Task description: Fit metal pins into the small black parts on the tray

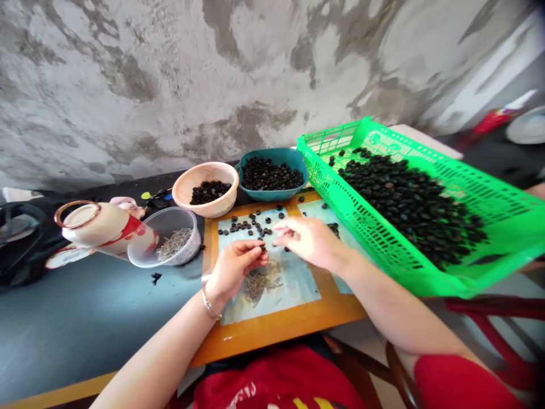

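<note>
My left hand (238,264) is closed in a pinch on a small black round piece (263,247) above the blue-topped board. To its right, my right hand (313,238) has its fingers bent and apart; it is slightly blurred, and no held thing shows in it. Another black piece is partly visible under its fingers. Several loose black round pieces (240,226) lie on the board just beyond both hands. Below the left fingers is a small heap of thin metal pins (256,286), which look like screws or nails.
A peach bowl (227,205) and a teal basin (272,195) hold black pieces. A clear tub (193,250) holds metal pins, beside a tipped cream-and-red vessel (108,227). A green crate (451,284) of black pieces stands at right. A rough wall (170,85) rises behind.
</note>
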Tool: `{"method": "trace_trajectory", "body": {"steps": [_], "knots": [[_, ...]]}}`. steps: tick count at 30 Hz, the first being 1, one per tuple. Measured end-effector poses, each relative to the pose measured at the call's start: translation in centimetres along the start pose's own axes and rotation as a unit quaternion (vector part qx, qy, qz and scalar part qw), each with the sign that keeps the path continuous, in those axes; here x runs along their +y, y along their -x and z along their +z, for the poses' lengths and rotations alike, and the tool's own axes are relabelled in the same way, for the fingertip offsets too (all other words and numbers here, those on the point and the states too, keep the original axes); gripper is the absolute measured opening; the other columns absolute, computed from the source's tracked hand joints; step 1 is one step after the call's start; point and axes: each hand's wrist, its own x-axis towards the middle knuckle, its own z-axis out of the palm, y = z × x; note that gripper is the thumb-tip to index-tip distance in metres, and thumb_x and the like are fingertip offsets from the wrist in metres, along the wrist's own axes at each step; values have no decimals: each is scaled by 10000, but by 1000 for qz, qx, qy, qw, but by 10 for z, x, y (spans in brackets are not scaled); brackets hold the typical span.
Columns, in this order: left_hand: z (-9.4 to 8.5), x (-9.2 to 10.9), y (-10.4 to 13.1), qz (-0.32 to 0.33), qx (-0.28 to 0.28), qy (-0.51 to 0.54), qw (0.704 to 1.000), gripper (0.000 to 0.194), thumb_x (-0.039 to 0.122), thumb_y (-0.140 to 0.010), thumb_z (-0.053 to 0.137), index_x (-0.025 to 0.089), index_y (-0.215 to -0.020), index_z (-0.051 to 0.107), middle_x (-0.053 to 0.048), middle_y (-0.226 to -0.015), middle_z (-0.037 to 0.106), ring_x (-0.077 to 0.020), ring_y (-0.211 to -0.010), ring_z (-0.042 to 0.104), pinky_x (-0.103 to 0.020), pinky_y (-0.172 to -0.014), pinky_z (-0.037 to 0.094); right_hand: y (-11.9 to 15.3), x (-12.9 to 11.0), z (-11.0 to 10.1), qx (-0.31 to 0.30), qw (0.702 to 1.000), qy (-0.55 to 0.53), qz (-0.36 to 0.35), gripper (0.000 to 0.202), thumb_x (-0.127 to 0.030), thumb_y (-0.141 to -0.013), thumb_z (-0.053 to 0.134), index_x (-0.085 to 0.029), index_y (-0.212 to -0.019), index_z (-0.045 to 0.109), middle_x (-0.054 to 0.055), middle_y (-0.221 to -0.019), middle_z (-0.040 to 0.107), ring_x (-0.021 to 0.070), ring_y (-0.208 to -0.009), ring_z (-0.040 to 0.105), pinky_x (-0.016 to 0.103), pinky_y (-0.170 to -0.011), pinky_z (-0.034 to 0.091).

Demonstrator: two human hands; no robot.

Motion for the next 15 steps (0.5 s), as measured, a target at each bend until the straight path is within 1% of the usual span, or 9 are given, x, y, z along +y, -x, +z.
{"method": "trace_trajectory", "body": {"steps": [1,3,5,6,8,9,12,15], "knots": [[0,1,0,-5,-5,18,1000,329,287,-616,869,122,-866,730,-45,-728,731,-132,-661,694,-243,-688,580,-1,6,-11,2,998,40,38,165,-242,-832,730,-224,-996,722,25,-923,761,190,-794,708,295,-728,525],[-2,2,-1,-7,-8,38,999,346,284,-610,880,114,-868,724,-42,-728,724,-124,-666,691,-227,-684,577,-2,26,-30,-18,984,137,110,114,-218,-812,725,-231,-925,739,35,-880,758,225,-778,701,323,-685,509],[-3,2,-2,-8,-9,46,999,352,280,-608,885,111,-870,722,-40,-735,723,-122,-673,692,-218,-685,577,-3,49,-42,-60,961,219,159,150,-216,-785,731,-244,-931,754,43,-881,755,254,-785,694,339,-659,492],[-4,2,-2,-7,-10,46,999,353,279,-609,885,111,-873,721,-41,-739,724,-123,-678,693,-219,-687,577,-3,59,-45,-86,951,242,173,174,-209,-764,744,-251,-932,760,42,-889,756,259,-787,690,337,-649,483],[-4,3,-3,-6,-12,42,999,350,276,-619,880,110,-882,719,-45,-741,726,-126,-680,694,-225,-694,578,-3,73,-46,-118,942,255,183,167,-187,-723,764,-265,-871,773,29,-865,756,246,-745,680,323,-616,463],[-4,3,-2,-5,-13,39,999,348,275,-625,876,108,-886,718,-47,-738,726,-128,-681,694,-230,-698,578,-4,76,-44,-128,941,254,182,149,-175,-715,762,-271,-828,774,19,-840,754,231,-715,671,314,-601,451],[-2,3,0,0,-14,30,999,350,273,-627,872,103,-890,715,-54,-732,727,-134,-678,692,-249,-705,577,-5,75,-42,-146,942,249,172,121,-155,-728,729,-271,-728,764,0,-755,736,187,-642,637,291,-586,430],[-1,4,2,9,-7,22,1000,364,275,-627,870,97,-900,708,-59,-740,729,-138,-681,692,-258,-711,572,-6,71,-46,-173,942,247,147,101,-174,-759,700,-253,-745,762,13,-772,723,190,-694,637,290,-648,446]]}}
